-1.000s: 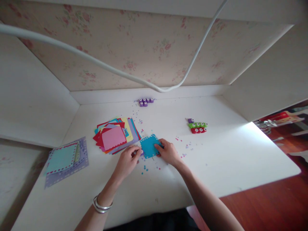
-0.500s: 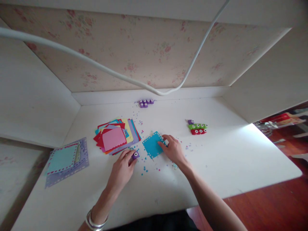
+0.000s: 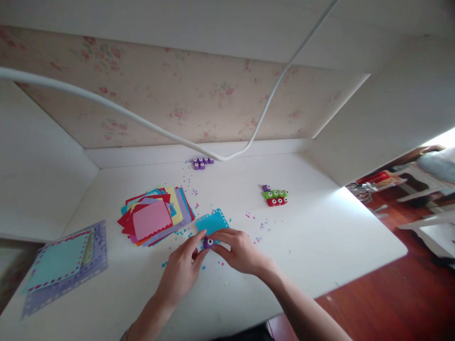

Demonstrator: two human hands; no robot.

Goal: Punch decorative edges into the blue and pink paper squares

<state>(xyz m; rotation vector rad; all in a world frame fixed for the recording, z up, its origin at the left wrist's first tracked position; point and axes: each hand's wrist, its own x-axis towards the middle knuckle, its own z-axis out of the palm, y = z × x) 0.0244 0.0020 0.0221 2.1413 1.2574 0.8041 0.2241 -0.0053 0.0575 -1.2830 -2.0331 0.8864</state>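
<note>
A small purple craft punch (image 3: 208,243) with a white-and-black round top is pinched between the thumb and fingers of my left hand (image 3: 181,263). It sits at the near edge of a blue square of paper (image 3: 213,220), whose borders show punched holes. My right hand (image 3: 241,248) grips that near edge with thumb and forefinger, right beside the punch. My fingers partly cover where paper and punch meet. Tiny punched bits of paper lie around both hands.
A stack of coloured paper sheets (image 3: 152,221) lies to the left, with hole-bordered sheets (image 3: 59,260) farther left. Purple punches (image 3: 202,166) stand near the wall; green punches (image 3: 276,194) and red punches (image 3: 277,202) stand to the right. A white cable (image 3: 142,121) hangs across the view.
The blue paper has turned and its edge now meets the punch. My left hand has brought the punch rightward to it, and my hands are now close together. The view has shifted.
</note>
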